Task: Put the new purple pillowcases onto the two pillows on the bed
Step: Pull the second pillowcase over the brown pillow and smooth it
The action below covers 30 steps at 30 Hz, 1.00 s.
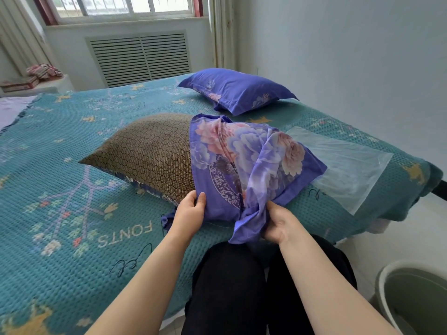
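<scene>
Both hands grip the purple floral pillowcase (244,165), left hand (191,213) at its opening edge, right hand (278,221) bunching fabric, partly drawn over the brown honeycomb-patterned pillow (150,153) on the teal bedspread (60,213), with the covered pillow (237,90) beyond.

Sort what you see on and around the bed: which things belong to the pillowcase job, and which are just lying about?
Job:
- brown pillow
- purple floral pillowcase, gripped by left hand and right hand
- finished purple pillow

Lying about:
- clear plastic bag
- grey bin
- folded red cloth
</scene>
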Each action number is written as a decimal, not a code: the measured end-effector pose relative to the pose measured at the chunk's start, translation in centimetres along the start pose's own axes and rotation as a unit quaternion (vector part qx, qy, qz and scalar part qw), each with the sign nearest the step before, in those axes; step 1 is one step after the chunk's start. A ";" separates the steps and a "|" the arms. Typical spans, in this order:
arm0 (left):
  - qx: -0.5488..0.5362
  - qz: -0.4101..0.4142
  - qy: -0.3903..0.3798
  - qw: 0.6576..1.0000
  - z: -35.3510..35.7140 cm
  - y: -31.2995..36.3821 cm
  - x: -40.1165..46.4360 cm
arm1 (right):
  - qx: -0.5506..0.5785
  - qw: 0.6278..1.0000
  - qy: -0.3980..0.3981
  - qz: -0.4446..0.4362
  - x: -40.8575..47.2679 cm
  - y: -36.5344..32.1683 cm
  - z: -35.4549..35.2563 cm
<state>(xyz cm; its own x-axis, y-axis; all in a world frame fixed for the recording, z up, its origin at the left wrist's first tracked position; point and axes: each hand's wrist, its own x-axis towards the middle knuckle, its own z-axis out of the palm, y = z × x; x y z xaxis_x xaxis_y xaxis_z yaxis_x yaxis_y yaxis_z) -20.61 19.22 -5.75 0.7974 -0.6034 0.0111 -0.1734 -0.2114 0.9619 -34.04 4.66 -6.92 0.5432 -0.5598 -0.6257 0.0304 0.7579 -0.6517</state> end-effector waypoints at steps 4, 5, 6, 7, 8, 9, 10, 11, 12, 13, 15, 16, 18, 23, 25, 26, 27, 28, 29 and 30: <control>0.066 0.031 0.025 0.997 0.7 -0.2 -0.1 | -0.036 0.997 0.026 -0.058 0.3 -0.4 2.0; 0.058 0.033 0.033 0.997 0.9 -0.1 -0.1 | -0.067 0.993 0.050 -0.085 0.2 -0.5 2.3; 0.032 0.030 0.048 0.998 1.1 0.0 -0.1 | -0.093 0.986 0.078 -0.109 0.2 -0.5 2.3; 0.002 0.023 0.075 0.997 1.3 0.3 -0.1 | -0.114 0.978 0.113 -0.131 0.1 -0.6 2.2; -0.023 0.017 0.106 0.994 1.5 0.6 0.0 | -0.119 0.970 0.149 -0.149 0.1 -0.8 2.1; -0.037 0.014 0.140 0.989 1.4 1.0 0.1 | -0.114 0.963 0.178 -0.165 -0.2 -1.1 2.0; -0.035 0.016 0.172 0.984 1.3 1.4 0.4 | -0.105 0.958 0.192 -0.185 -0.6 -1.4 1.9; -0.022 0.024 0.200 0.979 1.2 1.9 0.6 | -0.093 0.956 0.198 -0.198 -0.8 -1.9 1.8; -0.007 0.033 0.226 0.974 0.9 2.4 0.9 | -0.072 0.954 0.201 -0.212 -1.0 -2.5 1.8; 0.005 0.039 0.248 0.968 0.6 2.9 1.2 | -0.045 0.954 0.193 -0.224 -1.6 -3.1 2.0; 0.031 0.050 0.280 0.958 -0.6 3.7 2.4 | 0.009 0.955 0.177 -0.239 -2.4 -4.2 2.2; 0.046 0.054 0.296 0.952 -1.6 4.1 3.2 | 0.038 0.956 0.168 -0.237 -3.0 -4.8 2.4; 0.074 0.048 0.341 0.936 -4.7 4.6 5.0 | 0.116 0.950 0.165 -0.239 -3.7 -6.5 1.8; 0.161 0.035 0.382 0.909 -12.9 5.5 8.5 | 0.174 0.938 0.126 -0.271 -0.8 -10.8 -3.2; 0.182 0.029 0.366 0.912 -13.0 5.3 8.7 | 0.139 0.944 0.147 -0.262 0.3 -11.1 -4.1; 0.184 0.013 0.351 0.918 -12.6 4.9 8.5 | 0.125 0.947 0.153 -0.251 0.4 -11.2 -4.1; 0.188 -0.002 0.333 0.924 -12.1 4.1 8.4 | 0.118 0.951 0.150 -0.245 0.2 -11.1 -4.3; 0.191 -0.020 0.312 0.930 -11.7 3.5 8.2 | 0.088 0.956 0.153 -0.235 0.0 -10.8 -4.6; 0.197 -0.040 0.291 0.935 -11.4 2.9 7.9 | 0.077 0.963 0.144 -0.216 0.1 -10.5 -5.2; 0.205 -0.062 0.275 0.937 -11.1 2.6 7.5 | 0.030 0.966 0.155 -0.206 -0.2 -10.1 -5.5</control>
<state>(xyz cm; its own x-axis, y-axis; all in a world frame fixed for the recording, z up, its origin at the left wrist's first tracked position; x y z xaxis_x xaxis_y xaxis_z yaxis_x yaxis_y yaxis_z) -8.61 22.69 -0.14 0.9838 -0.0917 0.1537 -0.1778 -0.5995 0.7804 -39.08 -4.70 -2.59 0.1969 -0.8848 -0.4224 0.2436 0.4615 -0.8530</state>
